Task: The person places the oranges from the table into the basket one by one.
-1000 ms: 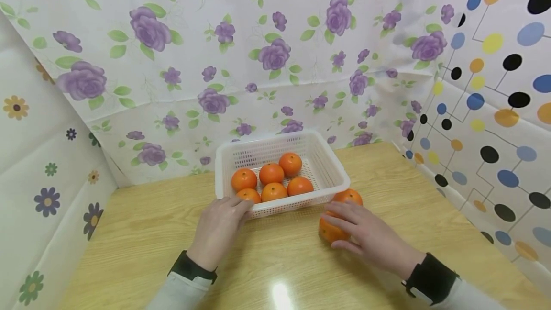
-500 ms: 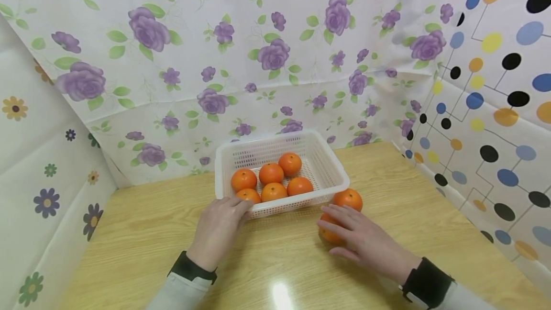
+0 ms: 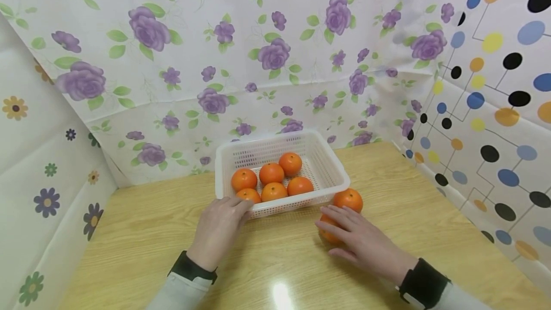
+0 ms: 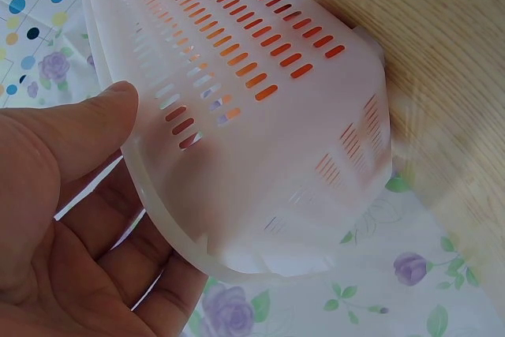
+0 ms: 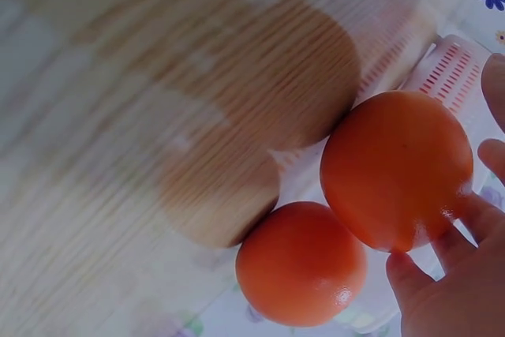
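Observation:
My left hand (image 3: 220,226) holds the near left corner of a white plastic basket (image 3: 337,170). In the left wrist view the thumb (image 4: 102,120) lies against the basket's outer wall and the fingers curl over its rim. Several oranges (image 3: 271,174) lie inside. To the right of the basket, my right hand (image 3: 368,242) rests over an orange (image 3: 329,237) on the table, partly covering it. From the right wrist, loosely spread fingers (image 5: 410,278) touch that orange's side without closing round it. Another orange (image 5: 304,266) sits just behind it, close to the basket's near right corner.
The wooden table (image 3: 150,233) has a glossy top. A floral sheet (image 3: 181,85) hangs along its back edge, and a dotted sheet (image 3: 486,157) hangs along the right. A flower-printed sheet (image 3: 47,166) stands at the left.
My right hand has shifted slightly left over the near orange, and more of the orange behind it shows. The left hand and the basket have stayed in place.

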`<state>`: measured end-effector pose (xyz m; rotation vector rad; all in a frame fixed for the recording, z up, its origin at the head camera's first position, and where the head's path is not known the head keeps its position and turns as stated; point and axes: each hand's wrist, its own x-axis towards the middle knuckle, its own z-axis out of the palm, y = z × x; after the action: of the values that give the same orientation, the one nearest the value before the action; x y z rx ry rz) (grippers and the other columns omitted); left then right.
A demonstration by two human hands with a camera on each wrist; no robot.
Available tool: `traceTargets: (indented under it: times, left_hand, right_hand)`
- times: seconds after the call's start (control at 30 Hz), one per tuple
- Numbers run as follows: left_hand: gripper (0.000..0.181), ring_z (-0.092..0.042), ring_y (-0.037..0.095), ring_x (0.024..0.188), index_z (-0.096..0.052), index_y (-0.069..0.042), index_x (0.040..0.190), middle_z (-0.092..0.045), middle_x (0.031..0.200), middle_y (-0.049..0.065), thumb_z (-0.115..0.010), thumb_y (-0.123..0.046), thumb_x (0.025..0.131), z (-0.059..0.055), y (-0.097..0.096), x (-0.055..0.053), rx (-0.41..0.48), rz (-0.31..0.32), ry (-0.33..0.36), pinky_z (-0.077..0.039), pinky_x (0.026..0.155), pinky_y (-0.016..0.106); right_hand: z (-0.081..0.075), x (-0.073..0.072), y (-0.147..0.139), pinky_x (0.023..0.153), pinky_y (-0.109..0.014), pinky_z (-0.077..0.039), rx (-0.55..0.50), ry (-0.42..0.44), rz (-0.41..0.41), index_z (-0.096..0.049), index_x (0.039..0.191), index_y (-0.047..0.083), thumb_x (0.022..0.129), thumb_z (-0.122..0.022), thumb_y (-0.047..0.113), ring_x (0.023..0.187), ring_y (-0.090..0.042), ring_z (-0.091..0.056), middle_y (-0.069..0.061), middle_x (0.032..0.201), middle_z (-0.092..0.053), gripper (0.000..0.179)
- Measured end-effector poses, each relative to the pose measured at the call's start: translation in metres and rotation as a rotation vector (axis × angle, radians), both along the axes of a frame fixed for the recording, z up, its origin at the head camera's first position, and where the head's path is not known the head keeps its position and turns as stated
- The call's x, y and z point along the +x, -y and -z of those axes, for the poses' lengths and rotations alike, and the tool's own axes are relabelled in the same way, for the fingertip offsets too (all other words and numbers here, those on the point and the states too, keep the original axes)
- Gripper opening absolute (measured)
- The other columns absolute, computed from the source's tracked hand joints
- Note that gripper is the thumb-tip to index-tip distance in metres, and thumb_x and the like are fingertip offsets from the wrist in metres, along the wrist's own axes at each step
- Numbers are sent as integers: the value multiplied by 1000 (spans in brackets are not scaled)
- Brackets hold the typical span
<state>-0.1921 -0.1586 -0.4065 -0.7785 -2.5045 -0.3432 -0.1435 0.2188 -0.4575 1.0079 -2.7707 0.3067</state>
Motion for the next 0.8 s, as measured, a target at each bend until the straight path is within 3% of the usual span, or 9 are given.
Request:
traceTargets:
  times: [0.8]
  left_hand:
    - [31,-76,22,93,-83,-16,113,-81,108,1,-97,-17,85,-1,-1,0,-2,-9,17,-63,81,41]
  right_hand:
    - [-2,-5,1,127,-57,-37,-12,86,103,-49,167,35,105,-73,53,163,-24,-32,8,180,-29,69]
